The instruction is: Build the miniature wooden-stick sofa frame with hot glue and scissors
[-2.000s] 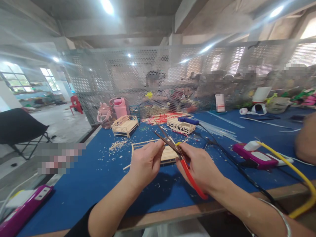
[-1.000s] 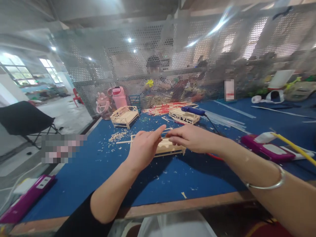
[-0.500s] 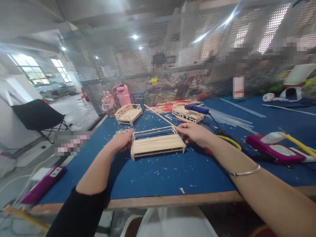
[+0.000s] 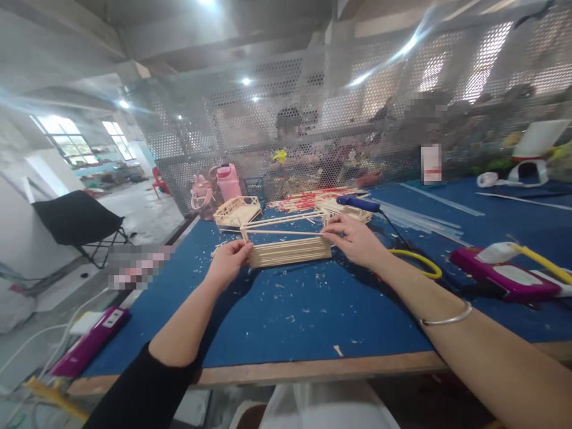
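The red-handled scissors are gone from the right hand (image 4: 353,238), which now grips the right end of the stick frame (image 4: 288,247). The left hand (image 4: 230,262) clasps its left end, and the frame is tipped up off the table (image 4: 290,322).

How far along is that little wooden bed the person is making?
The slatted base and a thin rail frame above it are already joined on the wooden bed. The left hand and right hand grip its two ends. The finished bed behind has fuller railings, so some likely remain to add. The glue gun lies beside.
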Tool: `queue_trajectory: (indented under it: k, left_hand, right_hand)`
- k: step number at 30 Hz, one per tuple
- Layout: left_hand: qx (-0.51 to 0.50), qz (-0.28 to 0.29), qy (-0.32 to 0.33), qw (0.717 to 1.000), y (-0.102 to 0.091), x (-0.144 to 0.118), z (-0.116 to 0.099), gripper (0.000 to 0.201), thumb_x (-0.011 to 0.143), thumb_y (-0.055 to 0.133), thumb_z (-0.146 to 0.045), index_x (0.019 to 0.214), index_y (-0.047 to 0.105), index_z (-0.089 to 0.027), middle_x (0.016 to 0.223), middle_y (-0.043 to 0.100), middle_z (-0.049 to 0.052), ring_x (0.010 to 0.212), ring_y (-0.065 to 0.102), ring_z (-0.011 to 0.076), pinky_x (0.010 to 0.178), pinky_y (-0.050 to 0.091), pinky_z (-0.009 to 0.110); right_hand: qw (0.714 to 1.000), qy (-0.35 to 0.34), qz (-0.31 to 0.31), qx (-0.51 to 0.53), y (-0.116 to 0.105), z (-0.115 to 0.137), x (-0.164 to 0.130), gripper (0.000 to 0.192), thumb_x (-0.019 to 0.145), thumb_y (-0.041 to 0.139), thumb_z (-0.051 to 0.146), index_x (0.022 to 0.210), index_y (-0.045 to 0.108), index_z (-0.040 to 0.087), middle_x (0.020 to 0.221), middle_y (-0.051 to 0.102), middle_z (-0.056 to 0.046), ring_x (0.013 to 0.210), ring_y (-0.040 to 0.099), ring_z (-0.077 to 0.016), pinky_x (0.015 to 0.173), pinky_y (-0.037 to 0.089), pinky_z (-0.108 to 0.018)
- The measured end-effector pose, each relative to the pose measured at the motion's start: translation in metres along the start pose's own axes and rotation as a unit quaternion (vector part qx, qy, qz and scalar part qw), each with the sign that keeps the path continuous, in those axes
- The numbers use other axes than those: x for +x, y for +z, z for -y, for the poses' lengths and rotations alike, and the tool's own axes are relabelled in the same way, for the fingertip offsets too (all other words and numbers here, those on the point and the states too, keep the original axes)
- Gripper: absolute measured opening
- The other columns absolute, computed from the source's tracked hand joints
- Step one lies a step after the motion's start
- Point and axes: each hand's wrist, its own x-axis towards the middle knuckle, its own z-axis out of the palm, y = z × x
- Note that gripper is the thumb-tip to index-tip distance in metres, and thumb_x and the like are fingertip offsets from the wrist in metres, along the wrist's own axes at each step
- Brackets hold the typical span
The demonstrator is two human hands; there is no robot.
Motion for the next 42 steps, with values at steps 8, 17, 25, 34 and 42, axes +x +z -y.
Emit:
queue_trajectory:
  k: [8, 17, 25, 34, 42]
  left_hand:
    - [-0.094, 0.037, -0.051, 0.994, 0.004, -0.004, 0.0, 0.056, 0.059, 0.059, -0.071, 0.07, 0.065, -0.016, 0.067, 0.067, 0.006, 0.068, 0.063, 0.0187, 0.069, 0.051, 0.032]
    - [-0.092, 0.024, -0.046, 0.994, 0.005, -0.008, -0.001, 0.049, 0.036, 0.083, -0.049, 0.068, 0.067, -0.015, 0.06, 0.059, -0.003, 0.056, 0.052, 0.0097, 0.057, 0.044, 0.023]
    - [-0.068, 0.002, -0.028, 0.997, 0.008, -0.005, -0.001, 0.055, 0.032, 0.08, -0.057, 0.064, 0.068, -0.014, 0.058, 0.06, -0.002, 0.056, 0.052, 0.0116, 0.06, 0.045, 0.026]
    - [-0.039, -0.012, -0.021, 0.999, 0.009, -0.004, -0.004, 0.057, 0.033, 0.078, -0.06, 0.067, 0.069, -0.015, 0.059, 0.061, -0.001, 0.058, 0.053, 0.0134, 0.06, 0.045, 0.027]
    - [0.01, -0.036, 0.013, 0.999, 0.005, -0.002, 0.003, 0.035, 0.045, 0.079, -0.045, 0.059, 0.067, -0.015, 0.055, 0.059, -0.002, 0.052, 0.045, 0.0109, 0.054, 0.038, 0.025]
  right_hand:
    - [0.965, -0.075, 0.027, -0.248, 0.006, 0.0, -0.01, 0.028, 0.087, 0.045, 0.028, 0.088, 0.072, 0.022, 0.083, 0.062, -0.008, 0.08, 0.057, -0.0208, 0.067, 0.043, -0.03]
    - [0.963, -0.028, 0.037, -0.266, 0.005, 0.01, -0.011, 0.028, 0.086, 0.045, 0.026, 0.088, 0.072, 0.022, 0.087, 0.067, -0.009, 0.082, 0.06, -0.0228, 0.067, 0.042, -0.031]
    - [0.997, 0.073, 0.019, 0.006, -0.01, 0.002, -0.003, 0.009, 0.065, 0.057, 0.022, 0.074, 0.059, 0.019, 0.087, 0.066, -0.005, 0.067, 0.057, -0.015, 0.072, 0.046, -0.033]
    - [0.986, 0.143, 0.07, 0.055, -0.009, 0.0, -0.004, 0.027, 0.068, 0.053, 0.043, 0.078, 0.055, 0.018, 0.057, 0.051, 0.005, 0.045, 0.044, -0.0095, 0.044, 0.039, -0.024]
    - [0.992, 0.115, 0.05, -0.007, -0.003, 0.006, -0.003, 0.023, 0.073, 0.047, 0.041, 0.067, 0.053, 0.019, 0.054, 0.048, 0.004, 0.05, 0.043, -0.0109, 0.053, 0.036, -0.025]
